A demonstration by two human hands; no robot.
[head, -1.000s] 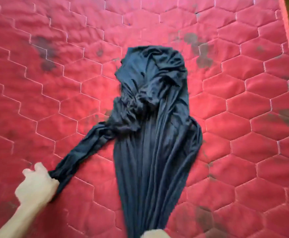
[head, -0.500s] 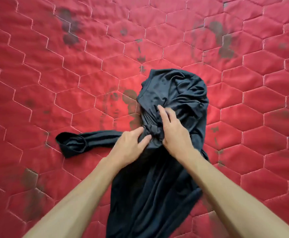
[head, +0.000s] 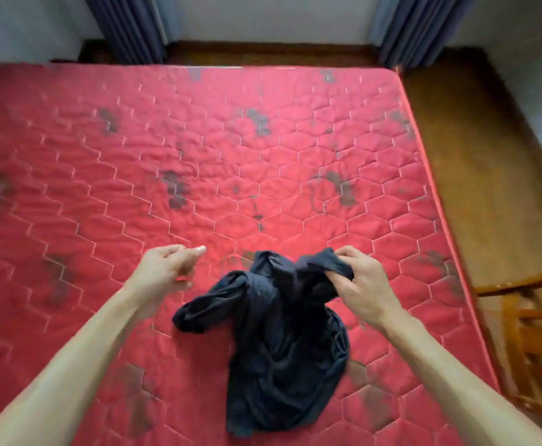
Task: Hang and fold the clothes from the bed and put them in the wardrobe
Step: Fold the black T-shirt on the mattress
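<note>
Head view: I read no writing anywhere. My right hand (head: 364,289) grips the dark garment (head: 282,342), bunched on the red bed (head: 102,156). My left hand (head: 166,268), pinching it half a second ago, now hovers loosely curled, holding nothing.

Both bare arms reach forward; the right hand (head: 356,284) keeps a curled grip, the left hand (head: 166,268) hangs loosely curled.

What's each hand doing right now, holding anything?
Left hand: holds nothing, fingers loosely curled above the mattress.
Right hand: grips a bunched part of the dark garment.
</note>
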